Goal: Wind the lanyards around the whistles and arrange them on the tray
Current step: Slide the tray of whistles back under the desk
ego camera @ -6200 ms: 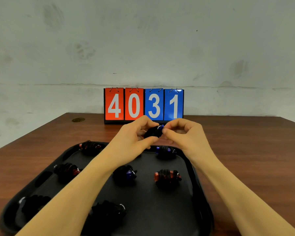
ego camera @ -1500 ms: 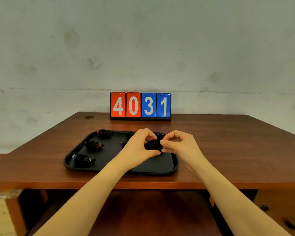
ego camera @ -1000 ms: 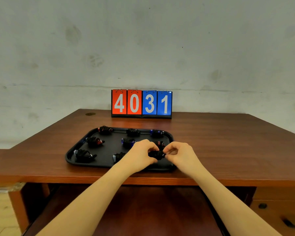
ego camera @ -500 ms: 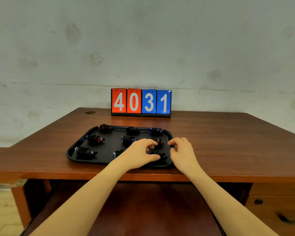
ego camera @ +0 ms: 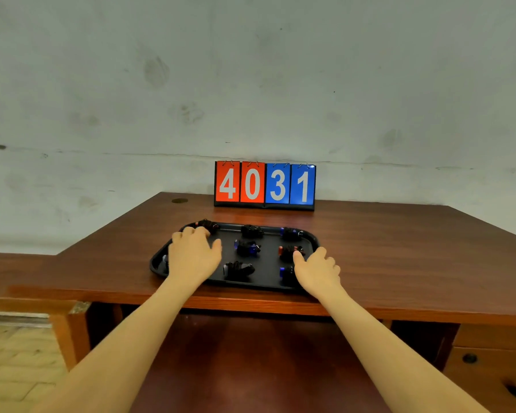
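A black tray lies near the desk's front edge and holds several whistles wound in black lanyards. Among them are a blue one in the middle and a red one to its right. Another blue one lies at the front right, partly behind my right hand. My left hand hovers flat over the tray's left side with fingers spread, hiding the whistles beneath. My right hand sits at the tray's right edge, fingers loosely bent, holding nothing.
A flip scoreboard reading 4031 stands at the back of the wooden desk, against the wall. A cable hole is at the back left. A drawer with a dark knob is below right.
Both hands let go of the wound whistle, which now lies at the tray's front right. My left hand moved to the tray's left side, my right hand to its right edge.
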